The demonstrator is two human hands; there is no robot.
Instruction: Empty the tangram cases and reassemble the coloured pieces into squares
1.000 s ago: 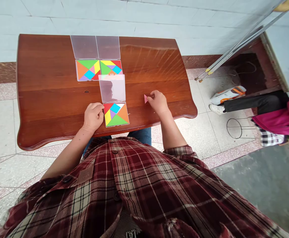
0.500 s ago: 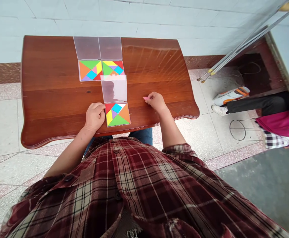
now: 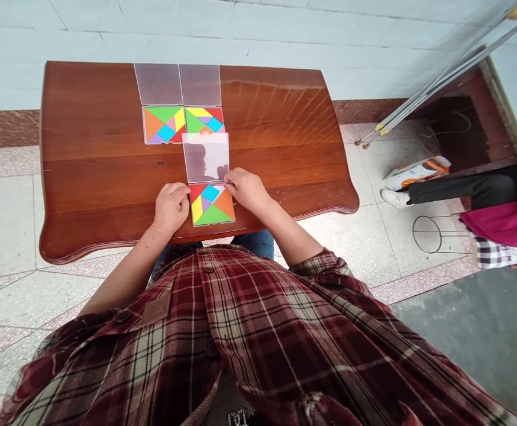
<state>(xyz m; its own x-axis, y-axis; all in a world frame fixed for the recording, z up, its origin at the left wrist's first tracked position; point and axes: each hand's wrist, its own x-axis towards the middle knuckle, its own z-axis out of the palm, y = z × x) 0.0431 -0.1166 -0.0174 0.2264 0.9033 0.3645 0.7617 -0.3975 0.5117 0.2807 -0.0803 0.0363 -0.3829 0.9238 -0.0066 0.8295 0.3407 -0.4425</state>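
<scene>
An open tangram case (image 3: 213, 223) lies near the table's front edge. Red, blue, yellow, purple, green and orange pieces fill most of its tray, and its clear lid (image 3: 205, 160) is folded back away from me. At the tray's left edge, the curled fingers of my left hand (image 3: 171, 207) grip the case. My right hand (image 3: 247, 189) is closed in a pinch over the tray's upper right corner, where a pale gap shows. A small pink tangram piece is at its fingertips, mostly hidden by them.
Two more open tangram cases, the left one (image 3: 163, 143) and the right one (image 3: 205, 121), stand side by side farther back on the wooden table (image 3: 99, 177). A wall is behind. To the right are crutches (image 3: 400, 112), a bag (image 3: 418, 171) and a seated person's leg (image 3: 445, 192).
My right hand has moved left with the pink tangram piece, from the bare tabletop to the case's upper right corner. My left hand has stayed at the case's left edge.
</scene>
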